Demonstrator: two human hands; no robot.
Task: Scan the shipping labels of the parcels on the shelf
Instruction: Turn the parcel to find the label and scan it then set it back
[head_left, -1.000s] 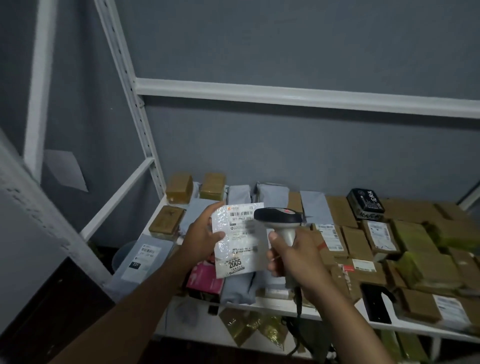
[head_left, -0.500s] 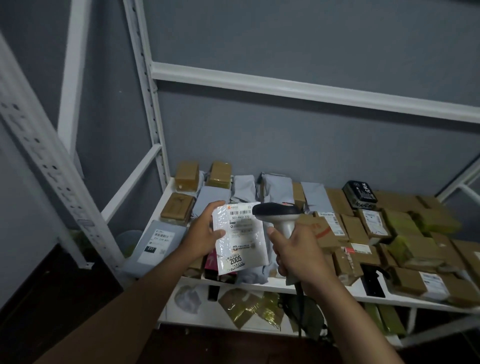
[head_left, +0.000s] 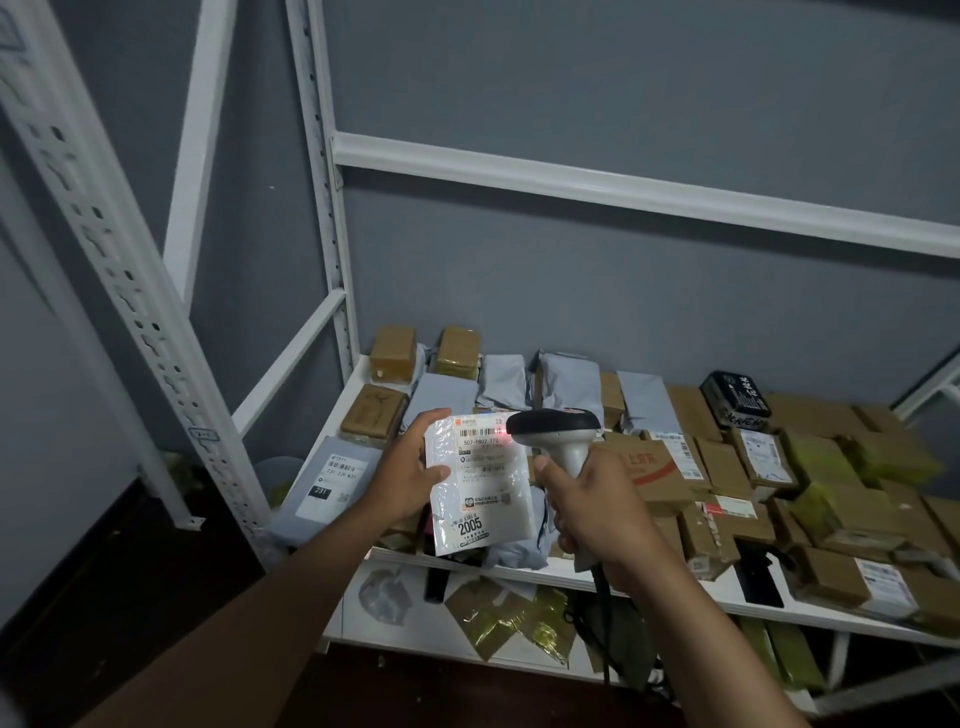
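**Glossy pouch under the scanner**

The left hand (head_left: 410, 475) pinches a flat, crinkly white plastic parcel (head_left: 478, 486) above the shelf (head_left: 727, 600). The right hand (head_left: 592, 506) clamps the smooth pistol-shaped scanner (head_left: 558, 434), its nose just beside the label. Beyond the fingers lie brown cardboard boxes (head_left: 722, 467) and grey mailers (head_left: 569, 382).

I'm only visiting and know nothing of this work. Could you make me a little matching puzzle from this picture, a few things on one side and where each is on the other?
Things:
1. white parcel
2. scanner
3. grey parcel marked 231
4. black box

Places:
A. at the shelf's left front corner
B. held in the left hand
C. far back on the shelf, toward the right
D. gripped in the right hand

Pairs: 1-B, 2-D, 3-A, 4-C
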